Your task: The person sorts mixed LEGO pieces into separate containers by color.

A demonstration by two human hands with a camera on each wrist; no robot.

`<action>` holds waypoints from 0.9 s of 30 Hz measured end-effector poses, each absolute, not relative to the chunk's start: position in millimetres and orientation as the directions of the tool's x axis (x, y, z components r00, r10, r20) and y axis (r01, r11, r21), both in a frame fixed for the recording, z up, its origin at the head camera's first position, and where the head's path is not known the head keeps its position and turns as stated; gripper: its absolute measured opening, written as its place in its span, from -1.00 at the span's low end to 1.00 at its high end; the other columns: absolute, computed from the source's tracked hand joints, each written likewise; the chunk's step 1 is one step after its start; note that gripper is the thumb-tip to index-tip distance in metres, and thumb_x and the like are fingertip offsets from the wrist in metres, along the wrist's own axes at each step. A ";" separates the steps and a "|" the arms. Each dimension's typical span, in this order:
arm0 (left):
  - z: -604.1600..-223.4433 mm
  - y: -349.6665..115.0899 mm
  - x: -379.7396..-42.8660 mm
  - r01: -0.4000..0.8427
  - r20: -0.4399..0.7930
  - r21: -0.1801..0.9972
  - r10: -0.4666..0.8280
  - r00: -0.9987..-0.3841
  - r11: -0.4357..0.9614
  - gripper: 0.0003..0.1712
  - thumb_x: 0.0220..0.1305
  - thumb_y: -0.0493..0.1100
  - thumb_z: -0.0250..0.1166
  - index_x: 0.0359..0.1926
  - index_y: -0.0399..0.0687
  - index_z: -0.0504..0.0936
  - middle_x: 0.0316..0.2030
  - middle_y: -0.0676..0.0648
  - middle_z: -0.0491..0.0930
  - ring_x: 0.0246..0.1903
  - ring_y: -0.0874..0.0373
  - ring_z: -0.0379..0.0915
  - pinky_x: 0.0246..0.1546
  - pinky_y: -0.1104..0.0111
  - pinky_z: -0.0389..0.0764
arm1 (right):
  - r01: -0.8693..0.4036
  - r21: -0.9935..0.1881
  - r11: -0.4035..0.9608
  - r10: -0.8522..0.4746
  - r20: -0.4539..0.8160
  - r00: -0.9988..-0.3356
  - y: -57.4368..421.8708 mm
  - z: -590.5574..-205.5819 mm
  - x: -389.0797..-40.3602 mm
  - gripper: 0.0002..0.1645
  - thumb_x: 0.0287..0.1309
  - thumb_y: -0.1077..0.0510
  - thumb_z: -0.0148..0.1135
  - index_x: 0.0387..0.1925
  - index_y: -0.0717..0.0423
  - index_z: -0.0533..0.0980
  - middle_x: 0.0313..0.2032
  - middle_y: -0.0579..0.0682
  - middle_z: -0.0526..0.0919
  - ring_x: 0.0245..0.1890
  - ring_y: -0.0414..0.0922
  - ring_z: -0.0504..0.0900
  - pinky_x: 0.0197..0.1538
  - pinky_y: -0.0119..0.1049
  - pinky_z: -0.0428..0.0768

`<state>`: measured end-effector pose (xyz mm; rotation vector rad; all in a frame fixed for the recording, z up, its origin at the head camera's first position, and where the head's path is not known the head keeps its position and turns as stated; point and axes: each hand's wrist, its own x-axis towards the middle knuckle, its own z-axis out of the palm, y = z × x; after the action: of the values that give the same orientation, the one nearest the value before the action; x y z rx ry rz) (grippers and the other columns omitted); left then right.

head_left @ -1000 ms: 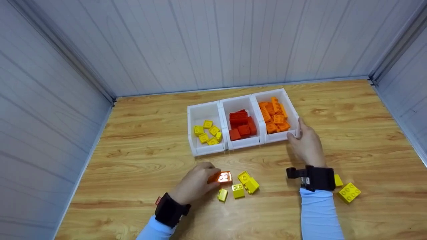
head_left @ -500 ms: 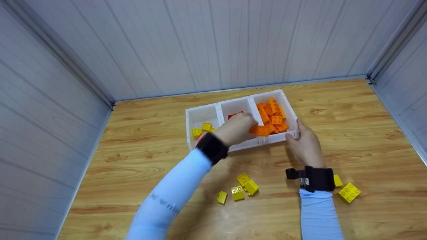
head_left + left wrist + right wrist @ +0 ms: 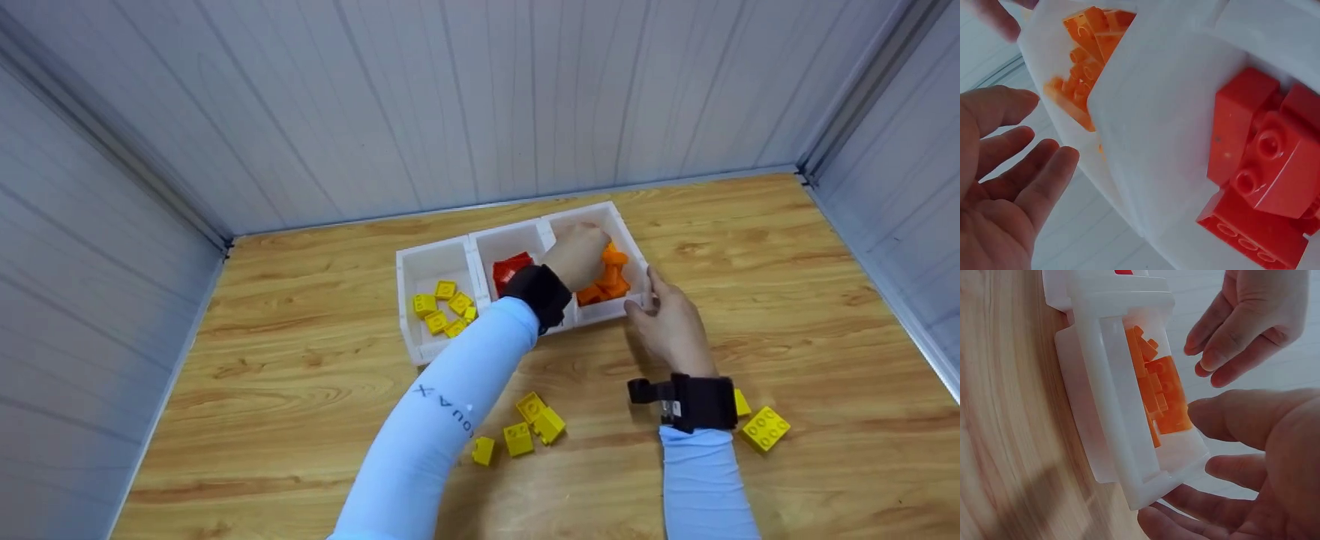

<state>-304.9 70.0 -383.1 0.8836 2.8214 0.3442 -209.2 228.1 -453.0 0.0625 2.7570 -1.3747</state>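
My left hand [image 3: 577, 255] is over the right-hand white bin [image 3: 600, 312], above a heap of orange toy bricks [image 3: 613, 281]. In the left wrist view the left hand's fingers [image 3: 1053, 177] are spread and bent loosely, with nothing between them. One orange brick [image 3: 1069, 104] below them looks blurred. My right hand [image 3: 675, 326] grips that bin's front right corner, thumb on the front and fingers along the outer side. From the right wrist, the bin [image 3: 1112, 394] stands between thumb and fingers. The left forearm hides part of the middle bin.
Red bricks [image 3: 511, 271] lie in the middle bin and several yellow bricks [image 3: 424, 304] in the left bin, all joined in a row. Loose yellow bricks [image 3: 518, 439] lie on the wooden table [image 3: 285, 420]. A larger yellow brick [image 3: 766, 429] is right of the right wrist.
The left hand picked up an orange brick from the table, carried it up and right to the orange bin, and let it go. The right hand keeps its hold on the bin corner.
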 end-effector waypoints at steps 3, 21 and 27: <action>-378.8 60.8 -302.9 0.521 -0.084 0.304 0.567 -0.819 0.798 -0.65 0.36 -0.34 0.20 0.15 -0.23 0.61 0.01 -0.12 0.62 -0.01 0.08 0.51 0.09 0.39 0.47 | 0.056 -0.797 0.601 0.007 -0.065 -0.998 226.4 -451.6 -210.6 -0.10 0.40 0.04 0.13 0.54 0.20 -0.08 0.39 0.40 0.19 0.23 0.23 0.39 0.23 0.09 0.38; -368.1 -54.9 -262.3 0.401 0.123 0.580 0.410 -0.904 0.709 -0.54 0.36 -0.25 0.27 0.24 -0.27 0.54 0.14 -0.20 0.57 0.14 -0.03 0.49 0.13 0.27 0.50 | 0.038 -0.743 0.668 -0.009 -0.059 -0.998 233.5 -445.8 -213.5 -0.11 0.40 0.01 0.11 0.51 0.33 -0.05 0.37 0.50 0.12 0.35 0.39 0.14 0.35 0.23 0.12; -390.1 -108.8 -224.4 0.301 0.295 0.744 0.111 -0.949 0.596 -0.63 0.29 -0.35 0.30 0.11 -0.36 0.62 -0.03 -0.27 0.64 -0.10 -0.08 0.60 -0.03 0.22 0.60 | -0.003 -0.716 0.698 0.014 0.018 -1.000 230.6 -434.7 -208.7 -0.21 0.38 0.08 0.13 0.47 0.34 0.10 0.32 0.52 0.17 0.30 0.42 0.19 0.32 0.25 0.15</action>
<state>-224.4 -108.8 -390.1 0.3927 2.9982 1.4679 -208.7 230.6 -434.7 0.0098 2.9146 -1.2292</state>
